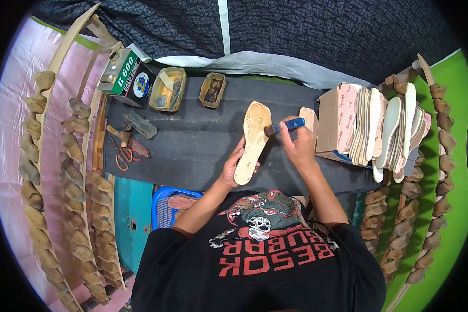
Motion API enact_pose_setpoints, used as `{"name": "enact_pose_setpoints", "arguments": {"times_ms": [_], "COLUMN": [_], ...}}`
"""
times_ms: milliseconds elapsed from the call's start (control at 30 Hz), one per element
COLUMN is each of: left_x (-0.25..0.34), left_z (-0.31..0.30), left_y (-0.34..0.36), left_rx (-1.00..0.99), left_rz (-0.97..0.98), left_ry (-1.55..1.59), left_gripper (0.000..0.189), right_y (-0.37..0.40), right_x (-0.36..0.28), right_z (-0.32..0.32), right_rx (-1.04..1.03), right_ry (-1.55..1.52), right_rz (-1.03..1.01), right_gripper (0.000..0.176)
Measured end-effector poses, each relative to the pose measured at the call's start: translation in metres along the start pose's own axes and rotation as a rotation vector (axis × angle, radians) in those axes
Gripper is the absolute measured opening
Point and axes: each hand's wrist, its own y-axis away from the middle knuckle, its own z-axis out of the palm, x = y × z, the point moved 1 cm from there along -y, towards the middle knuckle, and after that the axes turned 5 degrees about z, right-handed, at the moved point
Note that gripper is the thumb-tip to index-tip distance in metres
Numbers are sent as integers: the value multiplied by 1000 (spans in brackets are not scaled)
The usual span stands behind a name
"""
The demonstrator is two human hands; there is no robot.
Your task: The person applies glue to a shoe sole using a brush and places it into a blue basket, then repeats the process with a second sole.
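My left hand [235, 162] is wrapped around the narrow lower part of a pale tan shoe insole [255, 136], tilted up over the dark table. The upper part of its face looks brownish and mottled, and small dark marks show near the lower end. My right hand [298, 144] grips a brush [288, 126] by its blue handle. The brush's dark end touches the right edge of the insole's face; its bristles are too small to make out. Behind my right hand, another pale insole [308, 118] lies partly hidden.
A cardboard box [327, 122] at the right holds several stacked insoles [366, 125]. At the back left stand a glue can [125, 78] and two tubs [167, 89]. Scissors [122, 156] and a grey block [140, 125] lie left. Racks of wooden shoe lasts [73, 148] flank the table.
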Motion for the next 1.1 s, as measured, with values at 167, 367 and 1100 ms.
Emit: {"name": "enact_pose_setpoints", "arguments": {"times_ms": [167, 367, 1100], "left_x": [0, 0, -2], "left_z": [4, 1, 3], "left_y": [1, 2, 0], "left_rx": [13, -21, 28], "left_rz": [-12, -29, -28], "left_ry": [7, 8, -7], "left_gripper": [76, 71, 75], "right_y": [13, 5, 18], "right_x": [-11, 0, -15], "right_z": [9, 6, 17], "right_rx": [-62, -22, -98], "right_ry": [-12, 6, -34], "right_rz": [-127, -98, -151], "right_gripper": [11, 12, 15]}}
